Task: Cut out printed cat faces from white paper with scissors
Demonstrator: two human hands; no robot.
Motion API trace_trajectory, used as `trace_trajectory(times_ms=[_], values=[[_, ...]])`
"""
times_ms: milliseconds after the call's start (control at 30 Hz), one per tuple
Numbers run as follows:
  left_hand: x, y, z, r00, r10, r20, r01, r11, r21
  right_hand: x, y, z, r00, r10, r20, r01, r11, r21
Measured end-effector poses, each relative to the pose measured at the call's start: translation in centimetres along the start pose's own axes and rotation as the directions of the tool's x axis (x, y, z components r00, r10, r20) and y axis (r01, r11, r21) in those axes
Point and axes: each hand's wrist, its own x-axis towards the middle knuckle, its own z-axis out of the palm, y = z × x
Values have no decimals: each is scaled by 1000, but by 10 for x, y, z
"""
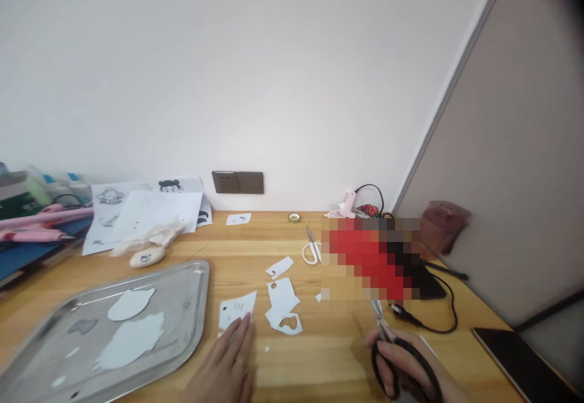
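Note:
My left hand (224, 360) lies with its fingers stretched out and close together over the lower edge of a white paper piece (237, 307) bearing small printed marks. In my right hand (404, 357) is a pair of black-handled scissors (393, 337), its metal blades pointing away from me. Between the hands are cut white paper scraps (283, 293), one with a hole through it. To the left stands a metal tray (201, 306) with white cut-out shapes (130, 339) and several smaller pieces in it.
White-handled scissors (312, 251) and a roll of tape (294, 217) lie farther back. Printed sheets (155, 211) and a pale oval object (146, 258) are behind the tray. On the right are a pink glue gun (349, 202), a black cable (449, 324) and a dark flat device (520, 363).

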Motion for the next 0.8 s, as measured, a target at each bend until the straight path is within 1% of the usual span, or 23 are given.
trace_trajectory(times_ms=[33,67,100,133,200,233,267,300,333,367,467,567,633,733,800], values=[[3,1,-4,998,68,-11,-68,997,-35,4,-4,9,999,-33,17,33,999,18],[7,2,-7,998,68,16,-66,995,-72,7,-7,18,998,-65,26,64,997,39],[11,2,-9,998,45,39,-39,991,-128,10,-10,26,996,-91,26,89,995,54],[16,2,-10,995,64,82,-46,978,-203,13,-12,33,993,-113,27,111,992,64],[29,0,-10,985,45,166,21,927,-375,15,-14,44,991,-127,45,123,990,73],[37,-2,-10,977,-6,215,103,891,-443,16,-15,48,991,-128,47,124,989,75],[44,-5,-10,958,-127,259,242,842,-483,16,-15,50,991,-128,47,124,989,77],[52,-9,-10,915,-243,323,384,771,-508,16,-15,52,991,-129,46,125,989,80],[59,-13,-11,849,-341,403,517,693,-502,16,-14,53,990,-131,42,127,988,84],[65,-18,-11,822,-372,432,560,671,-487,16,-13,53,990,-135,38,131,987,88],[76,-30,-11,794,-354,495,590,648,-483,20,-10,51,988,-152,13,150,984,92],[79,-40,-10,767,-311,561,613,615,-497,26,-11,42,982,-187,-38,189,978,84],[81,-42,-10,744,-290,602,637,577,-511,30,-14,35,972,-224,-76,229,971,73],[85,-35,-18,725,-248,642,667,484,-566,33,-19,29,956,-268,-120,276,960,54],[90,-22,-29,741,-168,651,655,395,-644,32,-21,30,953,-281,-117,289,956,55]])
